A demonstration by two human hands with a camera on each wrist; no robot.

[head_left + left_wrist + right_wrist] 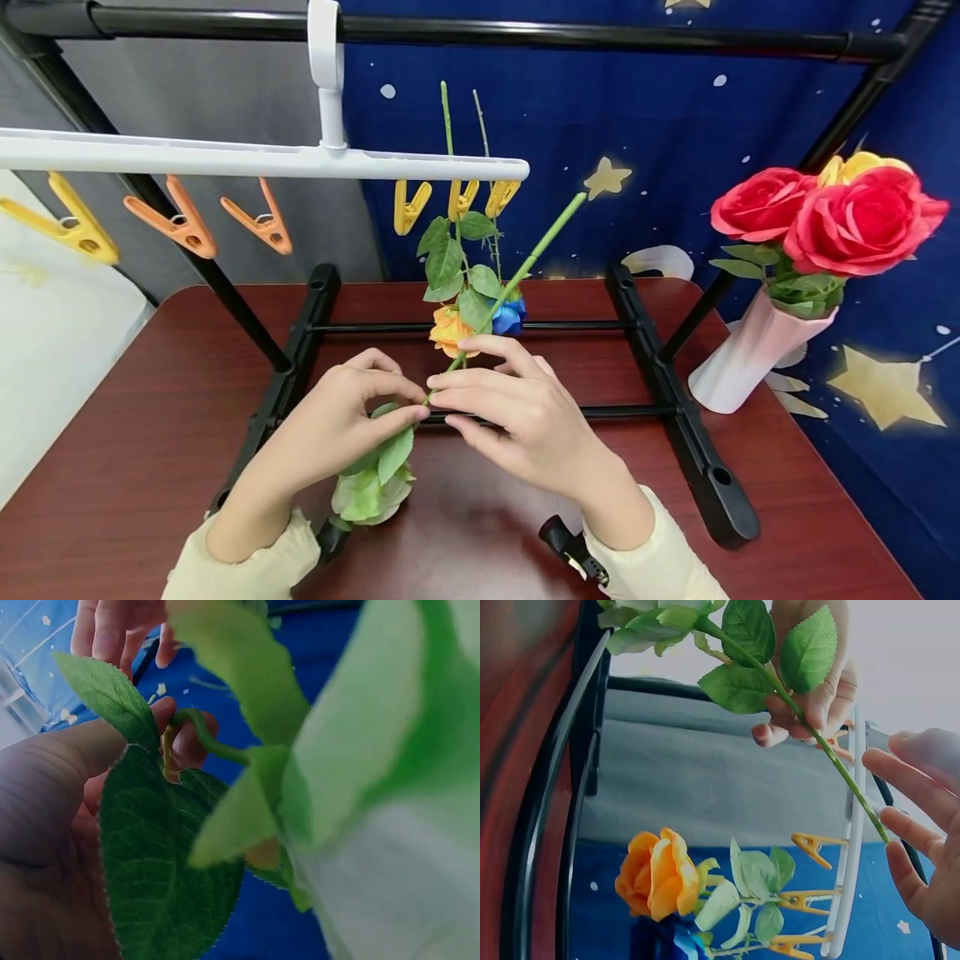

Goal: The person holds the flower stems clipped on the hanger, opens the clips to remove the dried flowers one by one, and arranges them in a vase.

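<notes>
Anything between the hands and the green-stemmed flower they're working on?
Nothing visible. The left hand already pinches the stem near its leaves, and the right hand has its fingers on the stem beside it. The hanging orange rose is behind them.

The roses point(825, 212) were red, the vase point(738, 358) white, the desk point(135, 450) dark red-brown, and the cloth point(675, 108) blue with yellow stars.
</notes>
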